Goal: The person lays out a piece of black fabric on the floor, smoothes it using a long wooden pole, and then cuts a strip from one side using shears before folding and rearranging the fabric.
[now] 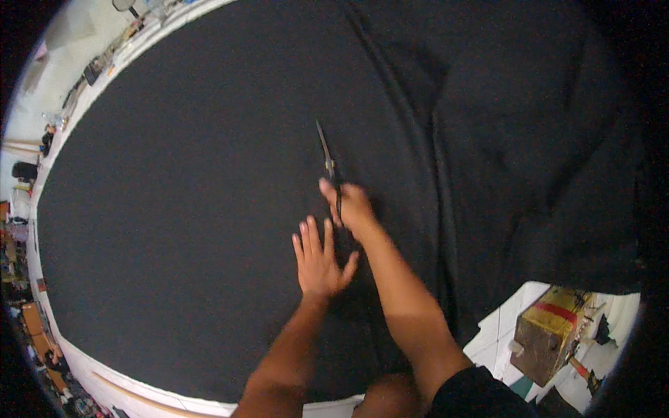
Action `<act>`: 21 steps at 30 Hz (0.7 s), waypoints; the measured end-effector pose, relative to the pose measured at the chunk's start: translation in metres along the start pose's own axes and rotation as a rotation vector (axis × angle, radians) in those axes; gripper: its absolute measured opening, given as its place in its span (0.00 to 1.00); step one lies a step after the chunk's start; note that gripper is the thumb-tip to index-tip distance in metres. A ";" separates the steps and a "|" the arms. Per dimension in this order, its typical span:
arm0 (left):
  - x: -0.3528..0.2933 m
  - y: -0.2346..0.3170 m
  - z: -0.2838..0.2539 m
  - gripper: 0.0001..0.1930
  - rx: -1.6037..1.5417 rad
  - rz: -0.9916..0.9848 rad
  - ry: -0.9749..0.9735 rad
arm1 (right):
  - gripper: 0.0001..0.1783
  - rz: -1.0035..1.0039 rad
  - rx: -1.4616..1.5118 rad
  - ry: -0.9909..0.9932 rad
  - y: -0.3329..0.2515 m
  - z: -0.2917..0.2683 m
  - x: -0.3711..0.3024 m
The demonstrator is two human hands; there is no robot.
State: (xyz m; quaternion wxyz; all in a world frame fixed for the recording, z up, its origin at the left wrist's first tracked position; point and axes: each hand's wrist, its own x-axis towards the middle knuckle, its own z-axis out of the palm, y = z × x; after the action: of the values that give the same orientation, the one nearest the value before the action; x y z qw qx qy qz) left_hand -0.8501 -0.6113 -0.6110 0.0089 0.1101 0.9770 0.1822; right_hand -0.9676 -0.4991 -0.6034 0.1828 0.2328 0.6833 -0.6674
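A wide sheet of black fabric lies spread out before me and fills most of the view. My right hand grips a pair of scissors by the handles. Their metal blades point away from me over the cloth and look closed or nearly so. Just left of and nearer than the scissors, my left hand lies flat on the fabric with its fingers spread. Where exactly the blades meet the cloth is hard to make out.
Long folds run through the fabric on the right. At the lower right, a worn yellow-brown box with a red band stands on white tiles. Assorted small items line the left edge, and a wooden stick lies at the lower left.
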 end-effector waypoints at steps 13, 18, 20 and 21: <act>0.009 0.003 -0.006 0.42 -0.023 -0.119 -0.176 | 0.26 0.054 -0.110 0.018 -0.011 -0.003 -0.010; 0.003 0.007 -0.010 0.45 0.014 -0.098 -0.228 | 0.25 0.103 -0.152 -0.008 -0.045 -0.007 0.023; 0.005 0.006 -0.007 0.45 0.005 -0.089 -0.225 | 0.25 0.048 -0.138 0.016 -0.056 -0.001 0.034; 0.006 0.005 -0.007 0.45 0.006 -0.096 -0.232 | 0.25 -0.012 -0.124 0.043 -0.058 0.001 0.038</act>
State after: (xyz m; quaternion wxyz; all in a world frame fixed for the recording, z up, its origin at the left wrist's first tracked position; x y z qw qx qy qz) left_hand -0.8549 -0.6076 -0.6027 0.1304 0.0836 0.9742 0.1644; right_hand -1.0317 -0.4977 -0.5766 0.1784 0.2312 0.7284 -0.6198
